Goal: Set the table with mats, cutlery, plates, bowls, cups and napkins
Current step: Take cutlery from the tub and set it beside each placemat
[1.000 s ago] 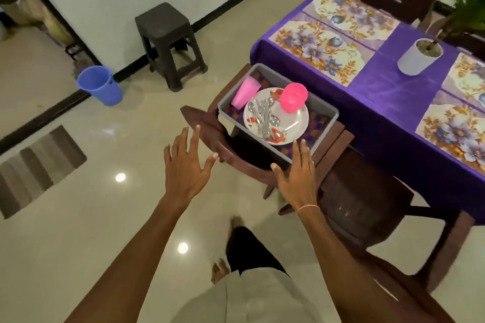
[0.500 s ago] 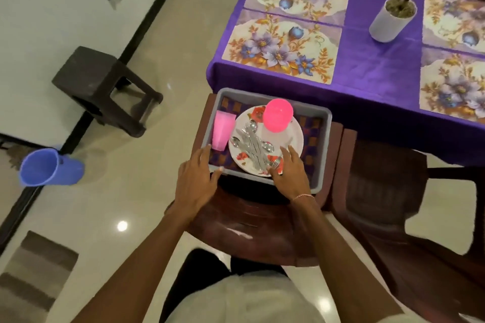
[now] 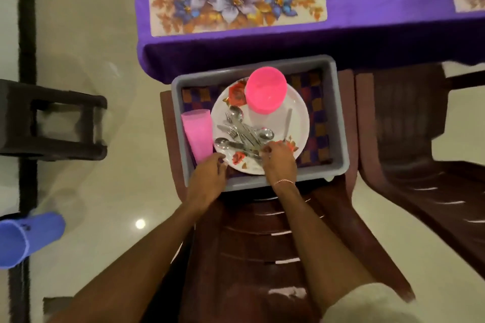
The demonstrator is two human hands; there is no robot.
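Round white floral plate [image 3: 296, 118]: left hand [image 3: 210, 176] grips rim at 7 o'clock; right hand [image 3: 279, 162], fingers curled, meets steel cutlery [image 3: 244, 134] at 5 o'clock, grasp unclear.

A dark plastic stool [image 3: 52, 123] and a blue plastic bucket [image 3: 29, 238] stand on the glossy cream floor [image 3: 105, 191], left of two brown plastic chairs [image 3: 420, 155].

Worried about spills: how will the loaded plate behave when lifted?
The plate looks rigid, glossy, perhaps slippery. The bowl sits off-centre near its far rim, so it likely tips that way. Loose cutlery would probably slide.
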